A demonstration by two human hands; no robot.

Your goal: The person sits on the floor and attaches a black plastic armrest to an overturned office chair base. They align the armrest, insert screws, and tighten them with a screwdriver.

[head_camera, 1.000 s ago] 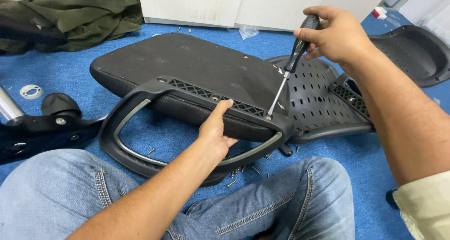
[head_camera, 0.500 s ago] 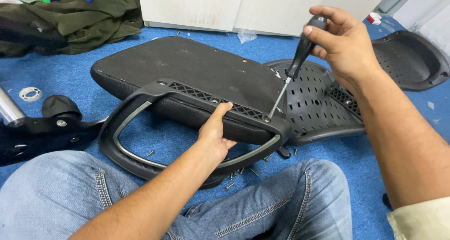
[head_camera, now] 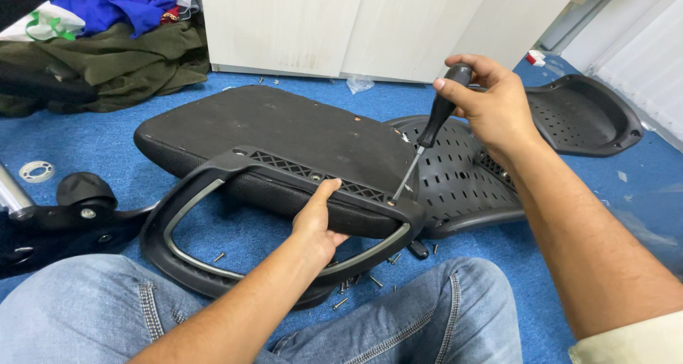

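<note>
The right hand (head_camera: 494, 108) grips a black-handled screwdriver (head_camera: 430, 136), its tip on the black plastic looped armrest (head_camera: 284, 172). The left hand (head_camera: 316, 222) clasps that armrest against the black padded seat cushion (head_camera: 270, 125).

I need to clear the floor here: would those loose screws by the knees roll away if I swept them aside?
Probably they would scatter: the screws are small, round-shanked and lie loose. The blue carpet would likely slow them. Their heads should make them curve rather than roll straight.
</note>
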